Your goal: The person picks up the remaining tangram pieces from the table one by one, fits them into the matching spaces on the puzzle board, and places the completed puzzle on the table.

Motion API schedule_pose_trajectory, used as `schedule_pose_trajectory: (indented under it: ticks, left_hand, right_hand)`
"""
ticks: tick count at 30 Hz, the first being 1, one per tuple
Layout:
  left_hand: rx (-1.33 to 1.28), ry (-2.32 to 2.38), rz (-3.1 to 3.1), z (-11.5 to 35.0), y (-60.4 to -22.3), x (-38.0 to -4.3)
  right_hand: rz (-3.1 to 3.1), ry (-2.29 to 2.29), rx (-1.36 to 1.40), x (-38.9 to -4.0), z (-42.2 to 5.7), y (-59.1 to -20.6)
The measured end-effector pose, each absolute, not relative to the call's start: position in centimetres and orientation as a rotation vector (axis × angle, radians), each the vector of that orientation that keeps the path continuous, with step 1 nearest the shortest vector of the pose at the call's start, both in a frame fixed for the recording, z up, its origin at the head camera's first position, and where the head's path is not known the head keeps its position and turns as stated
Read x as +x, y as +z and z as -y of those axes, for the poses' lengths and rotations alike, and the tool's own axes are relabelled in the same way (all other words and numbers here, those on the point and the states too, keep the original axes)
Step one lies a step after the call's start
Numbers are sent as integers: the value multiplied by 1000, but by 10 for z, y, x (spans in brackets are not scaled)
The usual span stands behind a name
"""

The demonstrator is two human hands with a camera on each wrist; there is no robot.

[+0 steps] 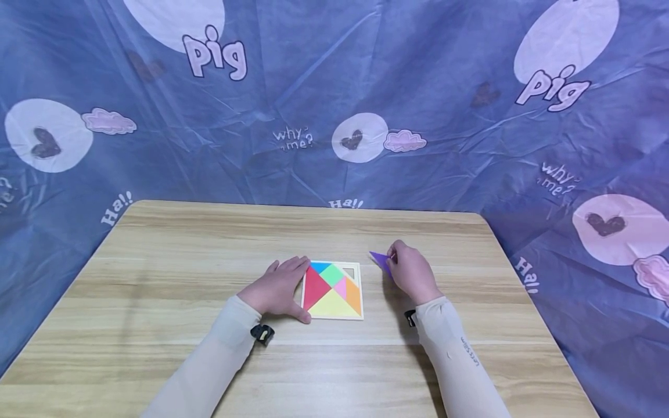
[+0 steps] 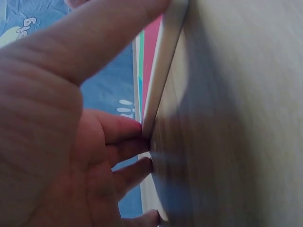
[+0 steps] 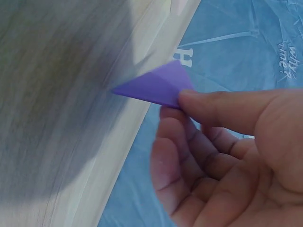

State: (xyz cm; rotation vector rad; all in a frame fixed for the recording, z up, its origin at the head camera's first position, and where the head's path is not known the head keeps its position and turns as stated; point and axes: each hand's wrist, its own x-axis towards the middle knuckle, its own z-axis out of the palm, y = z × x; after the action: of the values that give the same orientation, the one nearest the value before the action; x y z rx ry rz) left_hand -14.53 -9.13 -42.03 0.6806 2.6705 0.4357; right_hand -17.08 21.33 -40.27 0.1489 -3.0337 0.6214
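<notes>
A square tangram tray with a pale wooden rim lies on the table. Red, yellow, blue, green, pink and orange pieces fill most of it, while a bare triangular recess shows at its upper right. My left hand holds the tray along its left side, thumb at the near corner and fingertips at the far corner. To the tray's right, my right hand pinches a purple triangle tangram piece between thumb and forefinger, its sharp tip pointing toward the left. The other right fingers curl beneath, plain in the right wrist view.
The light wood-grain table extends around both hands. Its far edge meets a blue printed cloth that hangs behind and at the sides. Black wrist straps show below each hand.
</notes>
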Motion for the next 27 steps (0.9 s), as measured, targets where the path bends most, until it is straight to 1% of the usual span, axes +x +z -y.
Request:
schedule_pose_trajectory:
  ticks: [9,22,27]
  left_hand:
    - [680,448,-2648,95,-420,-146]
    - [684,419,-2684,90,-423,-143]
    - [675,412,-2678,89,-423,-143]
  right_hand:
    - [2905,732,156,-172,-210,-400]
    - [2634,1004,252,-172,-205,-399]
    - [2613,1045,345,-172,-202,-400]
